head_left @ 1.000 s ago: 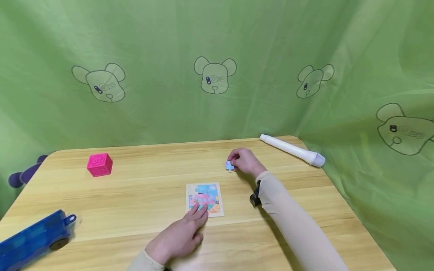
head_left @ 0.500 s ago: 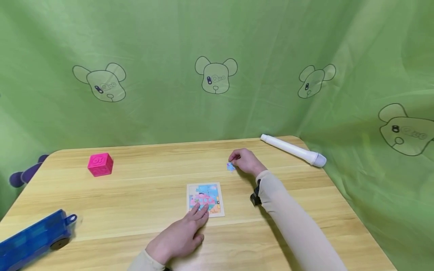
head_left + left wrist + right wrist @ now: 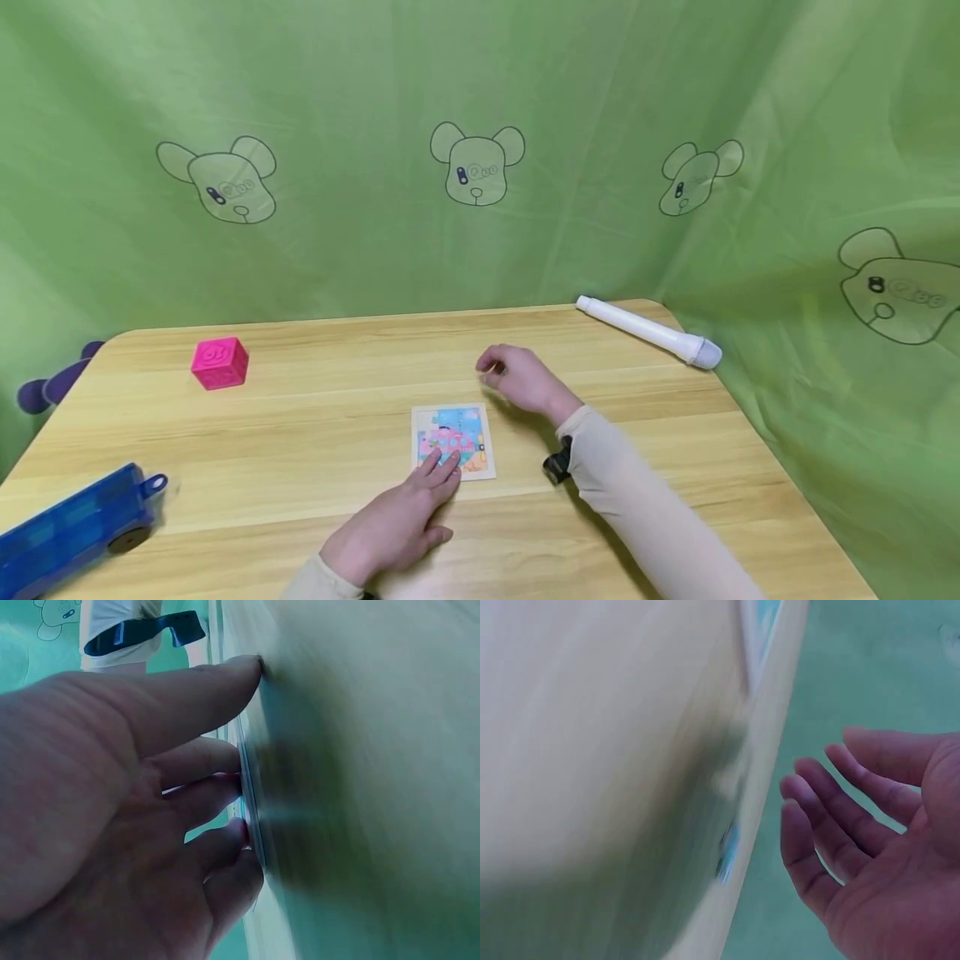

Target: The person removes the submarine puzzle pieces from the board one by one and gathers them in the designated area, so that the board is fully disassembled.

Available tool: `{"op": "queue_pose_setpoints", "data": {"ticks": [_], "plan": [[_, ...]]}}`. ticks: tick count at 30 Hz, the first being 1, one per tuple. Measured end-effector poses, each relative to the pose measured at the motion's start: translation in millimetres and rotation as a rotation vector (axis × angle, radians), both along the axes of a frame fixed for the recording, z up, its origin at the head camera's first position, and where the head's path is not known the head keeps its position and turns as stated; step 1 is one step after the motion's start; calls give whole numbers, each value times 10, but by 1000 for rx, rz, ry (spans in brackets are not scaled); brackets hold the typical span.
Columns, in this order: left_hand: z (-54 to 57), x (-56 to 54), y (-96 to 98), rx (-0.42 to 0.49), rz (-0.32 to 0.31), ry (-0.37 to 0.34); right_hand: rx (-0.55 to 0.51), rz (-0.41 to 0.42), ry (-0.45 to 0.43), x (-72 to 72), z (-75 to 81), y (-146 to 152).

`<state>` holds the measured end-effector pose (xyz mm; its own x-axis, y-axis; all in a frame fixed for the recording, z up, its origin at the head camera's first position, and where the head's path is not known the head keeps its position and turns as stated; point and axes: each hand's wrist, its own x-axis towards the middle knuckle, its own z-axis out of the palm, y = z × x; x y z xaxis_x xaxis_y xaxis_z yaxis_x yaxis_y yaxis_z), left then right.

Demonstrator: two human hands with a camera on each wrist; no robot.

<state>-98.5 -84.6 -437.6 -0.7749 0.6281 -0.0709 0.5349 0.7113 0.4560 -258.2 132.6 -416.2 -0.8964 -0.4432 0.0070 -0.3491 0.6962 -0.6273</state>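
Observation:
A small framed jigsaw puzzle [image 3: 461, 421] with a pink and blue picture lies flat on the wooden table; a pale gap shows at its upper left. My left hand [image 3: 401, 517] rests its fingertips on the puzzle's lower part, thumb apart on the table side. Beyond the puzzle's upper right corner, my right hand [image 3: 525, 379] hovers with loosely bent fingers and nothing between them. The right wrist view shows a loose blue puzzle piece [image 3: 729, 851] on the table beneath that hand [image 3: 877, 825]; in the head view the hand hides it.
A pink cube [image 3: 220, 364] sits at the back left, and a blue toy wagon [image 3: 75, 521] at the front left. Toward the back right lies a white toy microphone [image 3: 648, 332]. Green curtains [image 3: 360, 167] hang behind the table and at its sides.
My right hand has let go of the puzzle piece, which it pinched earlier, and moved left and nearer the puzzle. The left hand stays on the puzzle.

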Motion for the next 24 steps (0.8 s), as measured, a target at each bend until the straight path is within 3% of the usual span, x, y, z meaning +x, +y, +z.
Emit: {"op": "queue_pose_setpoints", "data": {"ticks": [5, 10, 18, 24], "plan": [[0, 2, 0, -2, -7, 2, 11, 190, -20, 199, 26, -191], [5, 8, 5, -6, -4, 2, 119, 340, -3, 284, -24, -334], [11, 16, 1, -27, -3, 62, 212, 319, 29, 330, -89, -455], [25, 4, -25, 34, 13, 7, 217, 298, 30, 328, -101, -474]]}}
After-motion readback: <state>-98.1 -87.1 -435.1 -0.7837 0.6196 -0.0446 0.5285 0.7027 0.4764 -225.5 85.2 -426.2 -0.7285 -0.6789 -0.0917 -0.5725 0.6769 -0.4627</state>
